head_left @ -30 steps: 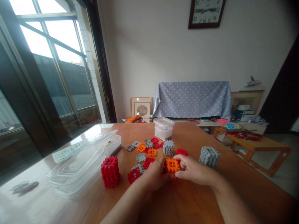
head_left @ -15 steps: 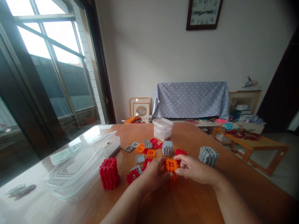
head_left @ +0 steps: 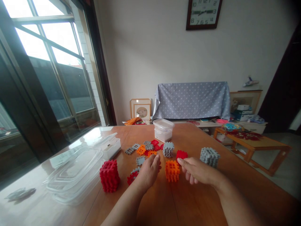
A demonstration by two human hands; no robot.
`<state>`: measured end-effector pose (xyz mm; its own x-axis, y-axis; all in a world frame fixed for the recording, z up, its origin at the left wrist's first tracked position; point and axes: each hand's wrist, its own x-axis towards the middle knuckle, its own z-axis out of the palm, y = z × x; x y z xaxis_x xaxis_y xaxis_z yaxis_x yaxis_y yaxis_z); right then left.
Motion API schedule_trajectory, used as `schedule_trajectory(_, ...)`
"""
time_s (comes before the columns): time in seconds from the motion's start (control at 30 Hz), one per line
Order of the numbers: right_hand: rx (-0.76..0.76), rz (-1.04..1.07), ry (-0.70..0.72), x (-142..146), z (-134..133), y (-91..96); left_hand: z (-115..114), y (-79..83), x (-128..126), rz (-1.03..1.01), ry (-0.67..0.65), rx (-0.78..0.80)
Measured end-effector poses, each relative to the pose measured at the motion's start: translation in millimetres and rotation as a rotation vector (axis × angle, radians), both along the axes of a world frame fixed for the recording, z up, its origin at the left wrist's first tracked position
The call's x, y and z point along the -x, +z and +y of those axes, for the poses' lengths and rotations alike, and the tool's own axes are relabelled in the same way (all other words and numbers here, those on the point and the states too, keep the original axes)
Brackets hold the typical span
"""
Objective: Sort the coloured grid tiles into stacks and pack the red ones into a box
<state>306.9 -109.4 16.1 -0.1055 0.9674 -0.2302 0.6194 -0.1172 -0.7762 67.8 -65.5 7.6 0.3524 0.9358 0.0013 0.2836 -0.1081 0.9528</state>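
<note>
Loose and empty, the right hand [head_left: 194,171] hovered just right of the orange stack [head_left: 172,172]! And the left hand [head_left: 150,171], half-curled, hung just left of it; whether it held anything, I couldn't tell. Untouched, that stack stood on the table [head_left: 162,202], a gray stack [head_left: 168,150] behind.

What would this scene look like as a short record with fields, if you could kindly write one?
surface: brown table
center: orange stack, standing between the hands
left hand: left of that stack, apart; its grip is hidden
right hand: right of it, apart; thumb near the red pieces
far left stack: red stack
far right stack: gray stack
back: lidded container
</note>
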Motion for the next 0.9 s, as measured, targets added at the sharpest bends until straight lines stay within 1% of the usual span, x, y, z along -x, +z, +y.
schedule_trajectory(0.07,0.019,-0.012,0.009,2.0,-1.7,1.4,-6.8,0.7,0.3,-0.069,-0.005,0.094)
schedule_trajectory(0.13,0.006,-0.021,0.035,3.7,-3.2,2.7,-15.6,5.5,1.2,-0.143,-0.030,0.202)
schedule_trajectory(0.27,-0.048,-0.050,0.069,6.6,-4.2,2.7,-32.8,21.6,-0.1,-0.245,-0.085,0.378)
schedule_trajectory(0.33,-0.064,-0.059,0.076,7.8,-3.9,1.6,-39.0,29.4,-2.2,-0.251,-0.153,0.423)
schedule_trajectory(0.4,-0.083,-0.059,0.082,9.0,-3.4,0.5,-43.3,35.8,-3.9,-0.247,-0.234,0.437)
schedule_trajectory(0.47,-0.108,-0.052,0.090,10.1,-2.7,-0.2,-45.9,40.6,-4.5,-0.231,-0.282,0.419)
schedule_trajectory(0.6,-0.145,-0.059,0.096,11.7,-0.9,-1.9,-47.6,45.4,-3.9,-0.175,-0.293,0.371)
schedule_trajectory(0.7,-0.124,-0.064,0.093,11.4,0.4,-3.5,-47.4,43.9,-4.1,-0.197,-0.290,0.377)
schedule_trajectory(0.8,-0.106,-0.051,0.089,10.7,0.8,-3.0,-46.0,37.9,-3.6,-0.235,-0.289,0.401)
schedule_trajectory(0.87,-0.110,-0.043,0.074,10.7,0.6,-1.3,-42.9,33.2,-0.8,-0.231,-0.252,0.371)
schedule_trajectory(0.9,-0.121,-0.042,0.060,10.9,0.5,-0.3,-40.1,31.3,1.8,-0.218,-0.219,0.325)
